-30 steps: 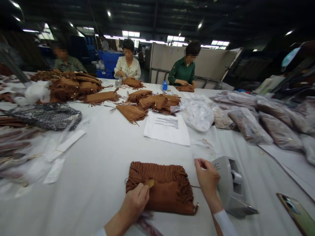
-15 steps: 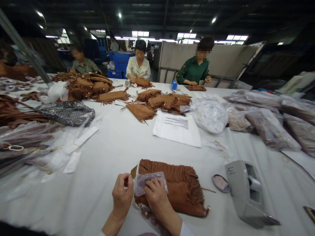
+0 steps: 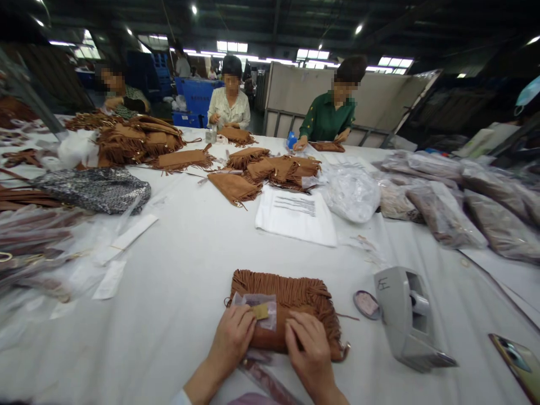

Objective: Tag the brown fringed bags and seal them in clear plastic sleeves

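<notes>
A brown fringed suede bag lies flat in front of me, its fringe along the far and right edges. On its left part rests a small clear plastic pouch with a tan tag on top. My left hand has its fingers pressed together at the tag's left edge. My right hand rests on the bag's front part with the fingers spread a little, holding nothing. A plastic-wrapped strap sticks out below the bag, between my wrists.
A grey tape dispenser stands to the right beside a small round dish. A phone lies at the right edge. Farther off are a white cloth, brown bags and wrapped bags. Three people work across the table.
My left hand has moved right and laid the tag down on the pouch. My right hand has left the pouch and shifted right onto the suede. The view has turned slightly right.
</notes>
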### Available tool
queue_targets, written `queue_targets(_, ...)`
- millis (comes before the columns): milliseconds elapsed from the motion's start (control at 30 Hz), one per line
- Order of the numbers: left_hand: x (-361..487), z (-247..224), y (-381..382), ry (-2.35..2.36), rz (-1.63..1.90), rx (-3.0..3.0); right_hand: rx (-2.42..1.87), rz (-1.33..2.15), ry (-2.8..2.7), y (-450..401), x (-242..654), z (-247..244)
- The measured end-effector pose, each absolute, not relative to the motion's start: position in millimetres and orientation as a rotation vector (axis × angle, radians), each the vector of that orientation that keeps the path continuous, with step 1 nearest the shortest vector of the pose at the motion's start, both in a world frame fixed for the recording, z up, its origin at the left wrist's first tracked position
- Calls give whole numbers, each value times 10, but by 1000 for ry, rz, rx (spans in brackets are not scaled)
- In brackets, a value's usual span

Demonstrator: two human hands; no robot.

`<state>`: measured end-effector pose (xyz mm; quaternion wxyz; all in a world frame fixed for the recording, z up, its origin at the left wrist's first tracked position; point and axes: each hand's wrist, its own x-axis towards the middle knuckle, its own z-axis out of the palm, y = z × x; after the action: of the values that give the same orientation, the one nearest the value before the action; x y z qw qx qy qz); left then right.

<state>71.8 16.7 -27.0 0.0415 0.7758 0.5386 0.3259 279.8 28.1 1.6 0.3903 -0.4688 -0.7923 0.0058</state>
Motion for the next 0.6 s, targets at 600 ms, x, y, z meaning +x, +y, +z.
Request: queue_targets(600,812,-282,76,1360,308,2784,-1909,135,-2134,1141,3151,-56)
